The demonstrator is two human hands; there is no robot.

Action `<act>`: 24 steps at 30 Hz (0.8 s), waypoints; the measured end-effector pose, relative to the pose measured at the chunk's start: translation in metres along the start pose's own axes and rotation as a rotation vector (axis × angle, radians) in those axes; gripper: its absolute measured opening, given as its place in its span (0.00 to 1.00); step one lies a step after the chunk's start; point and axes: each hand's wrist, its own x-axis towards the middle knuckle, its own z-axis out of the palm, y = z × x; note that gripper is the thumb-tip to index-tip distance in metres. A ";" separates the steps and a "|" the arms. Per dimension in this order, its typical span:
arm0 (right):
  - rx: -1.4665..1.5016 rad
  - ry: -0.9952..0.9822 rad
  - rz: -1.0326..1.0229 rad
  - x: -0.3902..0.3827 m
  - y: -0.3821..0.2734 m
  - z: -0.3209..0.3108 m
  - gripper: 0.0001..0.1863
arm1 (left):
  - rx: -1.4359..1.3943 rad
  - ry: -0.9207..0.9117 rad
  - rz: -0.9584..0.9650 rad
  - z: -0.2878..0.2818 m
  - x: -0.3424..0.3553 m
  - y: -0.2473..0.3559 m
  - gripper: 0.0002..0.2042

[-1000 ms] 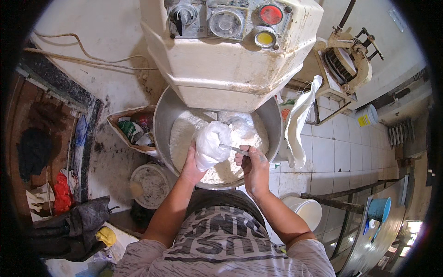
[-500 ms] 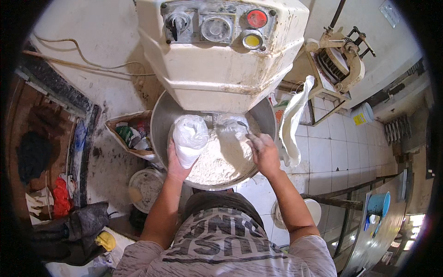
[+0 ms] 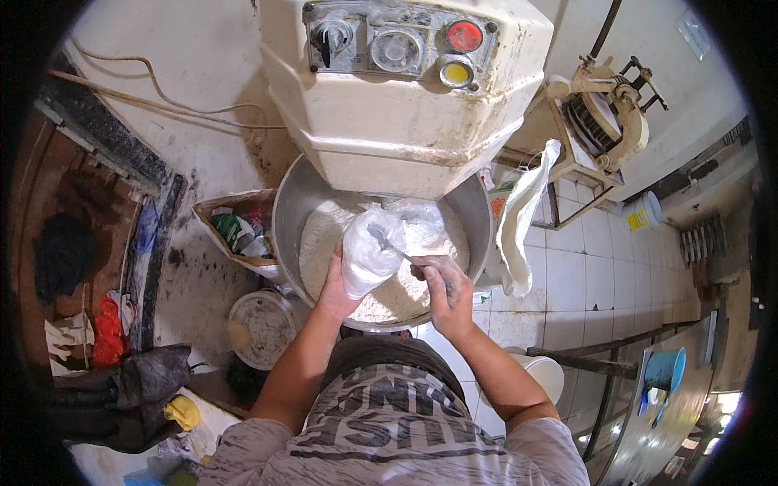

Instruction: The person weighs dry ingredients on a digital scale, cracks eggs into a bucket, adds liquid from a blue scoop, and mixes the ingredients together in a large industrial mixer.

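My left hand (image 3: 334,290) is wrapped round a plastic bag of white powder (image 3: 366,271), held upright over the metal mixing bowl (image 3: 284,251). My right hand (image 3: 447,293) grips a spoon (image 3: 402,253) by its handle; the spoon's head is at the open mouth of the bag. Pale flour (image 3: 320,239) fills the lower part of the bowl. On the flour, behind the bag, rests a clear plastic bag (image 3: 423,220); what it holds is hard to make out.
The cream mixer housing (image 3: 389,121) overhangs the bowl's far side. An open sack (image 3: 519,231) stands to the right, a paper bag with wrappers (image 3: 235,235) to the left. A round lidded bucket (image 3: 261,328) and white bucket (image 3: 541,374) flank me.
The spoon in my right hand has moved left, from over the clear plastic bag to the mouth of the powder bag. The powder bag has shifted right in the bowl.
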 end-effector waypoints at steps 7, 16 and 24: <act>0.685 0.196 0.545 -0.002 0.002 0.006 0.18 | -0.083 -0.063 -0.003 0.001 -0.002 -0.001 0.31; 0.710 0.242 0.559 -0.005 0.007 0.008 0.17 | -0.140 -0.093 -0.031 -0.004 0.009 -0.006 0.31; 0.689 0.285 0.523 -0.001 0.003 0.006 0.17 | -0.014 0.053 0.003 -0.014 0.011 -0.009 0.30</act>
